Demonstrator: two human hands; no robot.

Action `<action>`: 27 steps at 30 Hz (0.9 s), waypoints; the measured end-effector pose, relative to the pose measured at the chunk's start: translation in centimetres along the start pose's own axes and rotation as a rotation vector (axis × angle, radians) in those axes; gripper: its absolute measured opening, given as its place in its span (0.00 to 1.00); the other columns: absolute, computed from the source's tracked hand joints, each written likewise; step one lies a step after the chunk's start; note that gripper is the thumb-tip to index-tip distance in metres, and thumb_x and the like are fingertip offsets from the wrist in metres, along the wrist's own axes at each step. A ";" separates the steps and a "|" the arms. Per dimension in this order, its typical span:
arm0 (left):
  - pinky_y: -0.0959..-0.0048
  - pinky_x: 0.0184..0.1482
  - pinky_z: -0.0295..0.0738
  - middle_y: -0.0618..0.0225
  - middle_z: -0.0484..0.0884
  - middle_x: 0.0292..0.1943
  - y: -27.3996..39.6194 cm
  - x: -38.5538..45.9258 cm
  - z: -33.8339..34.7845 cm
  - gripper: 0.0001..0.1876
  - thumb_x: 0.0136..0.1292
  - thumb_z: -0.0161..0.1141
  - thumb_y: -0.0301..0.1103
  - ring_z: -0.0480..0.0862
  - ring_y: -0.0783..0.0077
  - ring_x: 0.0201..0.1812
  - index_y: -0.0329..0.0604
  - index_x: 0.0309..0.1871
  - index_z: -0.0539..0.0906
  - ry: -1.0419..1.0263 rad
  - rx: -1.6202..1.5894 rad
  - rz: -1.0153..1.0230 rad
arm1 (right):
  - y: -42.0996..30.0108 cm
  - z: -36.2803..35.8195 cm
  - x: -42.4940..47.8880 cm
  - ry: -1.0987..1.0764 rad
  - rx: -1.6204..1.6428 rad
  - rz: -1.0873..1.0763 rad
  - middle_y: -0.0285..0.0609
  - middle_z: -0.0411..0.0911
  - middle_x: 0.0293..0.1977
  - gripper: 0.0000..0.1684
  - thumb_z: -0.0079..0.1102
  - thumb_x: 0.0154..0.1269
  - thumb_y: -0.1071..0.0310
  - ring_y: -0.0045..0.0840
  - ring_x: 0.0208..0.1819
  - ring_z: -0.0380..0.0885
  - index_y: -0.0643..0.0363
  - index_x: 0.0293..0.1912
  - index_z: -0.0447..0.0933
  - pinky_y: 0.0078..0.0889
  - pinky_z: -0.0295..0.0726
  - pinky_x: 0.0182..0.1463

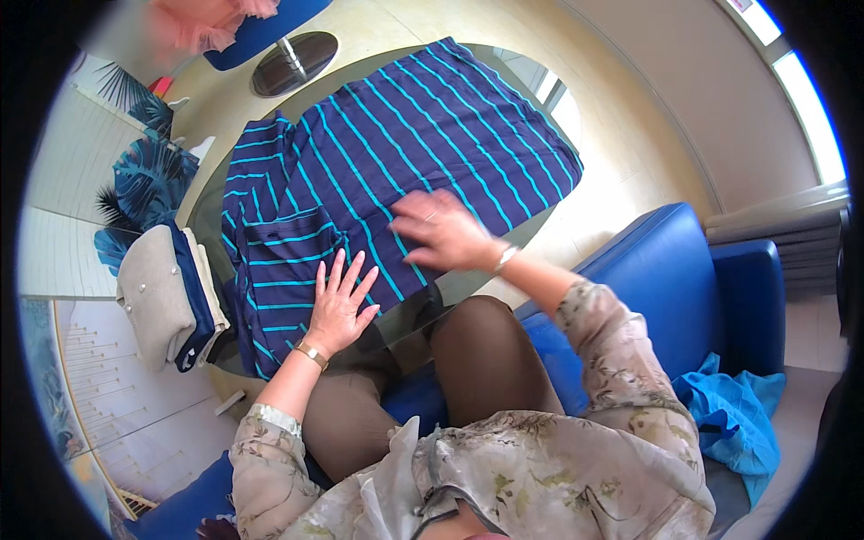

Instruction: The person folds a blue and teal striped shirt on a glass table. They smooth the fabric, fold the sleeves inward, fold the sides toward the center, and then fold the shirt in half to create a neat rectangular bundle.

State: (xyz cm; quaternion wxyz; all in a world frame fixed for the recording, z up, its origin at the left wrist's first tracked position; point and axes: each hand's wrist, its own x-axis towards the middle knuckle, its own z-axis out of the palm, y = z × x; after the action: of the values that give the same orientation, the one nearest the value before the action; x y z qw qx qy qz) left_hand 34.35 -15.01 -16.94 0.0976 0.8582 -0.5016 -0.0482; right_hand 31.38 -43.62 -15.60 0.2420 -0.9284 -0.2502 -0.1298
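A navy garment with turquoise stripes, seemingly a shirt (405,148), lies spread over an oval glass table (567,121). One of its sleeves (287,253) is at the near left, beside my left hand. My left hand (341,304) rests palm down on the cloth with its fingers spread. Farther right, my right hand (442,229) is over the body of the garment, blurred by motion, fingers apart. Whether it presses on the fabric I cannot tell. Neither hand grips anything.
A stack of folded clothes (158,297) stands at the table's left edge. A blue armchair (648,290) is at my right, with a bright blue cloth (736,412) behind it. Past the table's far side stands a chair's round metal base (294,64), with pink tulle (209,23) above.
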 end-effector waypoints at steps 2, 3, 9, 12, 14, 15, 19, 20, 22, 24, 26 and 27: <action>0.41 0.71 0.41 0.63 0.53 0.75 0.2 0.3 -0.3 0.31 0.64 0.55 0.49 0.48 0.49 0.75 0.58 0.70 0.65 0.019 0.001 0.003 | 6.4 -1.8 -3.4 0.113 -0.329 0.199 0.44 0.69 0.59 0.28 0.63 0.56 0.51 0.40 0.63 0.65 0.52 0.55 0.75 0.51 0.64 0.61; 0.41 0.71 0.41 0.63 0.53 0.75 0.1 -0.1 -0.4 0.31 0.64 0.55 0.49 0.48 0.49 0.75 0.58 0.70 0.65 0.021 0.007 -0.004 | 9.2 -3.7 -4.5 0.123 -0.380 0.392 0.44 0.68 0.62 0.28 0.60 0.60 0.50 0.40 0.65 0.63 0.50 0.58 0.73 0.53 0.61 0.64; 0.42 0.72 0.39 0.62 0.53 0.75 0.1 0.2 0.0 0.31 0.64 0.53 0.52 0.49 0.50 0.75 0.58 0.70 0.66 0.028 -0.030 -0.012 | 18.2 -6.2 -9.4 0.128 -0.613 0.955 0.45 0.55 0.71 0.35 0.42 0.68 0.38 0.37 0.74 0.49 0.46 0.67 0.63 0.55 0.45 0.73; 0.44 0.71 0.38 0.59 0.53 0.74 -0.4 -0.7 -0.1 0.32 0.66 0.49 0.57 0.50 0.52 0.75 0.55 0.71 0.65 0.176 -0.048 -0.079 | 12.4 -4.2 -6.2 0.087 -0.450 0.610 0.46 0.59 0.69 0.33 0.49 0.67 0.42 0.38 0.73 0.51 0.49 0.65 0.67 0.53 0.48 0.72; 0.40 0.70 0.38 0.59 0.53 0.75 -1.8 -1.1 0.7 0.34 0.66 0.48 0.59 0.49 0.50 0.75 0.55 0.72 0.63 0.176 0.085 -0.295 | 11.9 -3.0 -6.0 0.076 -0.449 0.520 0.46 0.60 0.69 0.33 0.49 0.67 0.42 0.37 0.73 0.52 0.48 0.65 0.66 0.51 0.48 0.73; 0.38 0.69 0.39 0.58 0.52 0.75 -2.7 -1.8 1.0 0.34 0.66 0.47 0.60 0.48 0.49 0.75 0.55 0.72 0.62 0.130 0.161 -0.431 | 11.8 -2.9 -5.9 0.067 -0.454 0.520 0.46 0.59 0.69 0.33 0.49 0.67 0.42 0.37 0.73 0.52 0.47 0.65 0.66 0.50 0.48 0.73; 0.36 0.68 0.41 0.59 0.49 0.76 -4.3 -3.2 0.3 0.38 0.64 0.51 0.60 0.47 0.45 0.75 0.58 0.74 0.57 0.109 0.190 -0.606 | 13.7 -4.1 -6.4 0.117 -0.500 0.700 0.45 0.57 0.70 0.34 0.46 0.68 0.41 0.37 0.73 0.51 0.47 0.67 0.65 0.49 0.46 0.73; 0.35 0.68 0.41 0.57 0.49 0.75 -4.3 -3.3 0.1 0.39 0.63 0.52 0.61 0.46 0.44 0.75 0.57 0.74 0.57 0.121 0.183 -0.604 | 14.6 -4.3 -6.7 0.109 -0.507 0.725 0.45 0.56 0.71 0.34 0.45 0.69 0.40 0.37 0.74 0.50 0.46 0.67 0.64 0.48 0.46 0.74; 0.33 0.67 0.42 0.56 0.51 0.75 -4.4 -3.4 0.4 0.40 0.62 0.52 0.63 0.47 0.42 0.74 0.56 0.73 0.59 0.162 0.182 -0.589 | 15.0 -4.4 -6.8 0.061 -0.519 0.782 0.44 0.53 0.72 0.36 0.41 0.69 0.37 0.36 0.75 0.47 0.45 0.69 0.61 0.46 0.43 0.74; 0.33 0.67 0.42 0.55 0.51 0.74 -4.3 -3.3 0.4 0.40 0.61 0.53 0.63 0.48 0.41 0.74 0.55 0.73 0.59 0.163 0.191 -0.590 | 14.9 -4.3 -6.6 0.047 -0.539 0.812 0.44 0.53 0.72 0.37 0.40 0.69 0.37 0.36 0.75 0.46 0.45 0.70 0.60 0.52 0.42 0.74; 0.33 0.67 0.42 0.55 0.51 0.75 -3.8 -2.9 -0.2 0.40 0.61 0.54 0.62 0.47 0.42 0.74 0.54 0.73 0.60 0.160 0.198 -0.590 | 14.1 -3.6 -6.2 0.088 -0.599 0.830 0.47 0.53 0.72 0.38 0.40 0.68 0.36 0.38 0.75 0.47 0.47 0.69 0.60 0.58 0.42 0.72; 0.34 0.67 0.43 0.56 0.50 0.75 -3.8 -2.8 -0.4 0.40 0.62 0.54 0.61 0.47 0.43 0.74 0.53 0.73 0.60 0.159 0.210 -0.588 | 12.0 -3.6 -4.8 0.111 -0.561 0.751 0.48 0.54 0.71 0.38 0.47 0.67 0.38 0.39 0.74 0.49 0.49 0.69 0.61 0.58 0.44 0.71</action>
State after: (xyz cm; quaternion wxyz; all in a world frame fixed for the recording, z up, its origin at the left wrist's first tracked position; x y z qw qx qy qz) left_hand 36.25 -10.69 -17.38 0.0292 0.9728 -0.2254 0.0449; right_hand 33.22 -56.52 -18.96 0.0249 -0.9758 0.1611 -0.1456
